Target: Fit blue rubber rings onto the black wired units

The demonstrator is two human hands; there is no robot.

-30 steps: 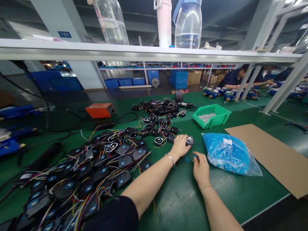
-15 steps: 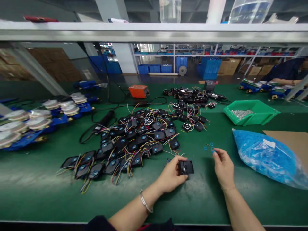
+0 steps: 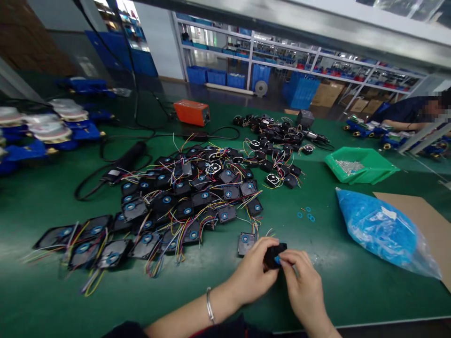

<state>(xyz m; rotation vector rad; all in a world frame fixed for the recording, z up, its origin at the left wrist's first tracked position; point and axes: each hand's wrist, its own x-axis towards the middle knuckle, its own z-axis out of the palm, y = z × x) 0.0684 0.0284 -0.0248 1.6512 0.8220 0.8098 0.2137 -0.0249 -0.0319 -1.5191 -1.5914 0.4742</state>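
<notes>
My left hand [image 3: 254,272] is closed round a small black plastic housing [image 3: 270,257], held just above the green table. My right hand [image 3: 303,277] pinches a small blue ring [image 3: 277,259] against the face of that housing; fingertips partly cover it. Several loose blue rings [image 3: 310,217] lie on the table beyond my right hand. Just left of my left hand rests a grey-black housing [image 3: 245,244] with a blue ring in it and wires attached. Many similar wired housings [image 3: 186,210] spread across the table to the left.
A green bin [image 3: 362,165] of small metal parts stands at the right, behind a plastic bag of blue rings [image 3: 384,232] near cardboard [image 3: 416,220]. An orange box [image 3: 192,112] and a black corded tool [image 3: 127,162] sit behind. Another person [image 3: 405,112] is at far right.
My right hand has moved left from the loose rings to the housing, bringing a blue ring against it. The camera view has tilted and shifted.
</notes>
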